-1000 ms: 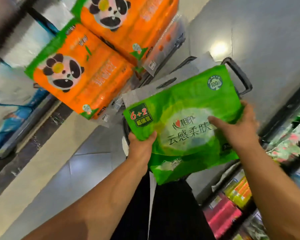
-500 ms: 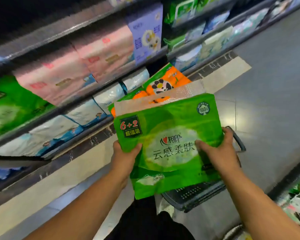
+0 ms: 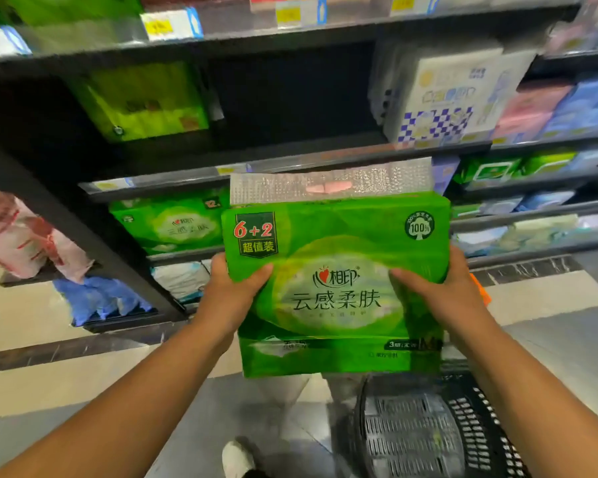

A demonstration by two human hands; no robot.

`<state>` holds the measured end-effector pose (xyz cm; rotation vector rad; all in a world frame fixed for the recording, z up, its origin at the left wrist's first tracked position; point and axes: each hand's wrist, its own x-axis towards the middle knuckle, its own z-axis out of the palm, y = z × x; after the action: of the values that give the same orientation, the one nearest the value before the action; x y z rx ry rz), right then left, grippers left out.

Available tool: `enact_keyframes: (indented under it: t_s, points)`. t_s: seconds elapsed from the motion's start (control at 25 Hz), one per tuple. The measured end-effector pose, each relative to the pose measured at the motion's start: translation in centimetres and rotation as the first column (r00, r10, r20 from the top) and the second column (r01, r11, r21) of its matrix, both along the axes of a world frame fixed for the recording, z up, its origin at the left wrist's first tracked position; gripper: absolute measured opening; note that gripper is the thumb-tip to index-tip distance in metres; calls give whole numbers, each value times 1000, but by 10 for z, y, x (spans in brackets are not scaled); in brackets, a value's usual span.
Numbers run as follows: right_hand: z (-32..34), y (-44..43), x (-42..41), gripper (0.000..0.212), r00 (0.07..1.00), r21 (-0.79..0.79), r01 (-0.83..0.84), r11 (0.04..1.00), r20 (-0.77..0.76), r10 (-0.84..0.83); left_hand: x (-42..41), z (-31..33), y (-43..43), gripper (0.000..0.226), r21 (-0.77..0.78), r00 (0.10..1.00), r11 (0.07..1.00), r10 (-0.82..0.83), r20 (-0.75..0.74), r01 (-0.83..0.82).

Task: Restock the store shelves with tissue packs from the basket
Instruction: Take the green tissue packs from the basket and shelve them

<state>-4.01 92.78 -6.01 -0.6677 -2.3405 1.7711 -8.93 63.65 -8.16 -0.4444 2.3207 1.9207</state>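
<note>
Head view shows the green tissue pack (image 3: 339, 288) held upright between both hands, left hand (image 3: 233, 291) gripping its left edge, right hand (image 3: 446, 288) its right edge, in front of the shelves (image 3: 290, 157), above the basket (image 3: 428, 429).

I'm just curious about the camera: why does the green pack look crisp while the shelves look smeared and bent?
Head view: the green tissue pack, held by the left hand and right hand, is sharp with readable print; the shelves and basket are motion-blurred; the wide lens bows straight edges; lighting is soft, with slight sheen on the wrapper.
</note>
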Motion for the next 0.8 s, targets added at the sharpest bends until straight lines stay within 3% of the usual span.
enact_keyframes:
  t_s: [0.12, 0.32, 0.6, 0.8]
  points:
    - [24, -49, -33, 67, 996, 8, -74, 997, -54, 75, -10, 38, -51, 44, -72, 990, 993, 88, -115, -96]
    - [71, -149, -85, 70, 978, 32, -145, 989, -143, 148, -35, 91, -160, 69, -76, 966, 979, 170, -196, -187]
    - [166, -256, -140, 92, 884, 202, -220, 954, -372, 283, -69, 179, -288, 100, -184, 899, 975, 32, -437, -124]
    - [226, -310, -173, 84, 832, 123, -228, 966, -490, 259, -86, 233, -337, 96, -200, 818, 971, -5, -574, -134]
